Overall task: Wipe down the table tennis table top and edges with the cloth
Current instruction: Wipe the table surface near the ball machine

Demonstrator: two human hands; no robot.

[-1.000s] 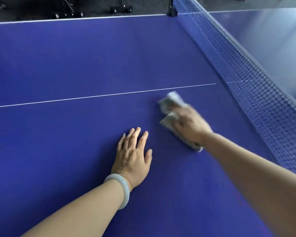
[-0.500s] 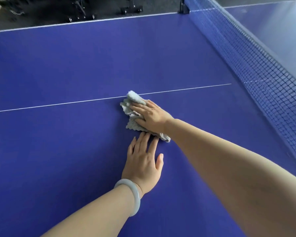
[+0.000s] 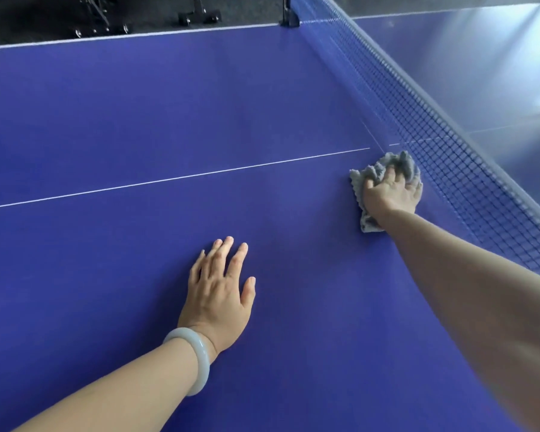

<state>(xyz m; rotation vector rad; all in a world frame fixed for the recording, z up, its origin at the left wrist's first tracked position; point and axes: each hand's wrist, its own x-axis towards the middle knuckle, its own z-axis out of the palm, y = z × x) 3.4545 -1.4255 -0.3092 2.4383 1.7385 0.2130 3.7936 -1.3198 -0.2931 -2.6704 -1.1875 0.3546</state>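
The step in hand looks like the top-surface wipe, worked up against the net, with the edges not yet touched. The right hand (image 3: pixel 390 194) is stretched out to about 2 o'clock in the head view, its fingers curled into a crumpled, nubbly grey cloth (image 3: pixel 375 174) and bunching it while pressing it flat on the matte blue table tennis table top (image 3: pixel 138 113). The grey cloth lies just beside the foot of the dark mesh net (image 3: pixel 449 157), close to where the thin white centre line (image 3: pixel 169 179) meets it. Whether the fabric touches the mesh cannot be told. The left hand (image 3: pixel 222 288) lies palm down at about 6 o'clock, well apart from the cloth, its fingers straight and slightly spread. It holds nothing and seems to serve as a brace for the long reach. A pale, smooth bangle (image 3: pixel 194 360) sits on that wrist. The net runs from the black post (image 3: pixel 289 14) at 12 o'clock down towards 4 o'clock, and the white-lined far edge (image 3: pixel 122 35) stretches from 12 to 10 o'clock. The next move probably calls for dragging the cloth away from the net in an even stroke. The pressure should stay flat so that the bunched fabric does not snag the mesh, and the braced hand would have to shift before the strokes reach it.
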